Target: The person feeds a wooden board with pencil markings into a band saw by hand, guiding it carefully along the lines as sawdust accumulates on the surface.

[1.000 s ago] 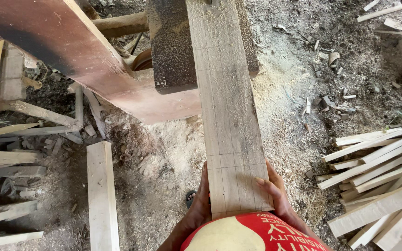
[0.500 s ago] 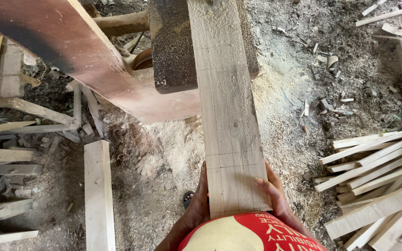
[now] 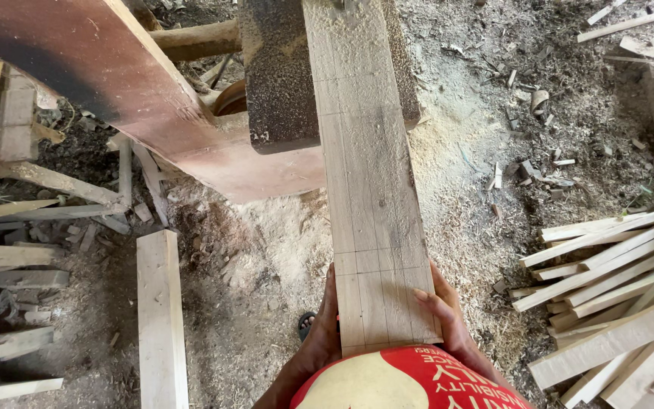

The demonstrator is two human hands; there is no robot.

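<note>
1. Two hands grip the near end of a long pale plank [image 3: 369,189], which runs from the person's body away toward the top of the view.
2. Left hand [image 3: 322,333]: pressed flat against the plank's left edge, fingers closed along the side of the wood.
3. Right hand [image 3: 442,314]: clasped on the plank's right edge, thumb lying over the top face near the corner.
4. Plank surface: marked with thin pencil lines running lengthwise and one line across it just ahead of the hands.
5. Far end of the plank: rests on a dark, sawdust-coated machine table [image 3: 278,83], with loose sawdust heaped on the wood there.
6. Reddish slanted board [image 3: 115,83]: lies to the left of the machine table, crossing the upper left of the view.
7. Ground below: covered in sawdust [image 3: 266,250] and wood chips.
8. Short pale board [image 3: 162,318]: lies on the ground, left of the plank and well apart from it.
9. Stack of thin cut strips [image 3: 615,280]: piled on the ground at the right.
10. Red garment with a pale patch [image 3: 410,379]: fills the bottom edge, touching the plank's near end.
</note>
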